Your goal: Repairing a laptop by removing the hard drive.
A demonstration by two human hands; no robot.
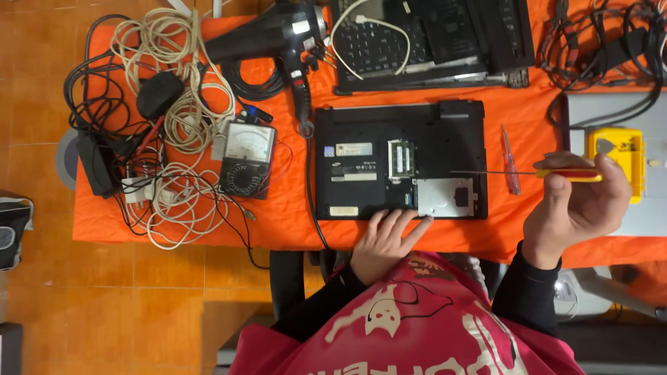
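Observation:
A black laptop (375,139) lies upside down on the orange tablecloth (292,215), its memory and drive bays uncovered. My left hand (385,239) rests flat on the laptop's near edge, fingers spread. My right hand (577,205) is raised to the right of the laptop and grips a screwdriver (549,173) with a yellow and red handle. Its thin shaft points left, its tip over the laptop's right part.
A red-handled screwdriver (510,161) lies right of the laptop. A black hair dryer (271,38), an analog multimeter (246,160) and tangled cables (167,118) fill the left. Another opened laptop (431,42) sits behind; a yellow case (618,156) lies at the right.

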